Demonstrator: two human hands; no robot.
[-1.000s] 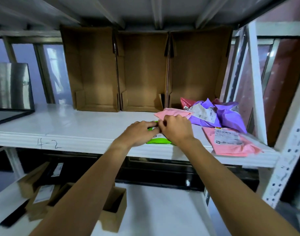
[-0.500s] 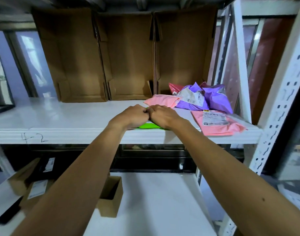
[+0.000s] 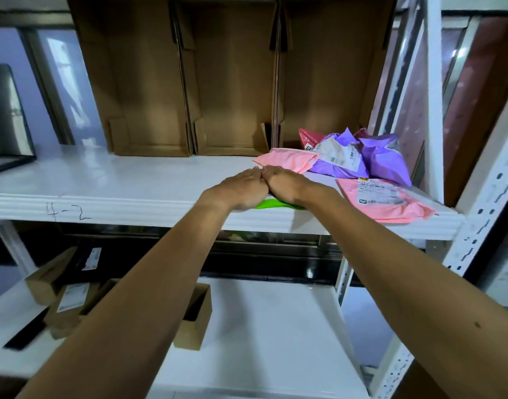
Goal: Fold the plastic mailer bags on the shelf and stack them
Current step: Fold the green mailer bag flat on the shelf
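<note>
A bright green mailer bag [image 3: 271,203] lies near the front edge of the white shelf [image 3: 108,194]; only a thin strip of it shows. My left hand [image 3: 241,188] and my right hand [image 3: 287,184] lie side by side on top of it, fingers flat, pressing it down. Behind my hands lies a folded pink mailer [image 3: 287,159]. To the right sits a crumpled heap of purple mailers [image 3: 371,159] with a red one [image 3: 310,136] behind. A flat pink mailer [image 3: 382,200] with a label lies at the shelf's front right.
Three open cardboard boxes [image 3: 232,82] stand on their sides at the back of the shelf. A white upright post [image 3: 433,96] bounds the shelf on the right. The lower shelf [image 3: 261,326] holds small cardboard boxes [image 3: 193,321] at left.
My fingers went from pinching and curling over the green mailer to lying flat on it. The head camera has moved closer and dipped, so less of the bag shows.
</note>
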